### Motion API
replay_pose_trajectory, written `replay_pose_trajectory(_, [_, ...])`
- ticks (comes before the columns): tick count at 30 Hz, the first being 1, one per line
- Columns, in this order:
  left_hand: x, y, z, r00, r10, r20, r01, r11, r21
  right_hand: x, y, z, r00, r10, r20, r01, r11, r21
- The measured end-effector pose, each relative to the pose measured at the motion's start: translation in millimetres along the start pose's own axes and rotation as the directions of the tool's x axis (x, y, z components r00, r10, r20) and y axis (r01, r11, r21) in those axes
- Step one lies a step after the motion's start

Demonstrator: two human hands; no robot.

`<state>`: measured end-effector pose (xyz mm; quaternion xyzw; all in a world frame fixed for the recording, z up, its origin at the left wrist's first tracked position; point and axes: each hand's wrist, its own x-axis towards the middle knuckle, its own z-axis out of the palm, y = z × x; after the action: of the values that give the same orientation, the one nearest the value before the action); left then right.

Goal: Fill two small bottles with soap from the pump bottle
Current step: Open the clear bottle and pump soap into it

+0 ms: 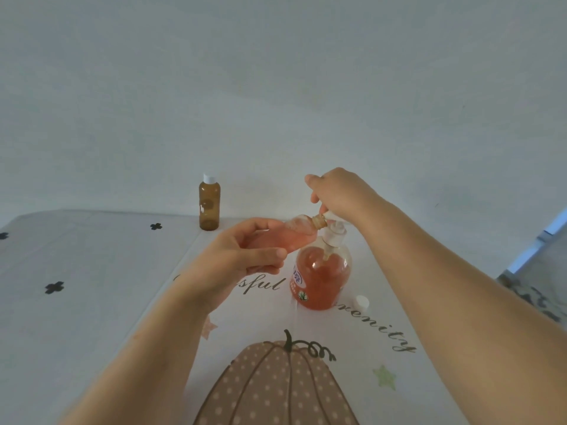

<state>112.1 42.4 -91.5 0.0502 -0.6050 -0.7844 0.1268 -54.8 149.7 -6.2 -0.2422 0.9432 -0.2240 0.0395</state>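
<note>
While left hand (242,259) is gripping small tilted clear bottle (296,236), right hand (336,191) is clasping head of orange pump bottle (322,274) — slow strokes advised.

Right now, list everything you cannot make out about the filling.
Pump head: head view, partly under the right hand.
Small bottle base: head view, wrapped by the left hand.
Brown bottle fill level: head view, dark glass, far off.
Pump bottle label text: head view, too small and blurred.

Pumpkin-print tablecloth (92,317), pale wall (276,87), perhaps a window (549,240).
</note>
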Motion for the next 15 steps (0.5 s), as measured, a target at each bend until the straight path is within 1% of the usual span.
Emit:
replay_pose_trajectory(4, [1.0, 0.3, 0.5, 1.000, 0.020, 0.009, -0.020, 1.000, -0.021, -1.7, -2.3, 0.0, 1.000, -0.005, -0.013, 0.004, 0.999, -0.033])
replay_pose_trajectory(9, [4.5, -7.4, 5.0, 0.998, 0.022, 0.067, -0.019, 0.999, -0.047, -0.8, -3.7, 1.9, 0.999, 0.015, -0.034, -0.017, 0.998, -0.063])
replay_pose_trajectory(15, [6.1, -7.1, 6.2, 1.000, 0.007, 0.010, -0.009, 0.990, 0.141, 0.0, -3.1, 6.8, 0.999, 0.016, -0.036, -0.018, 0.998, -0.056])
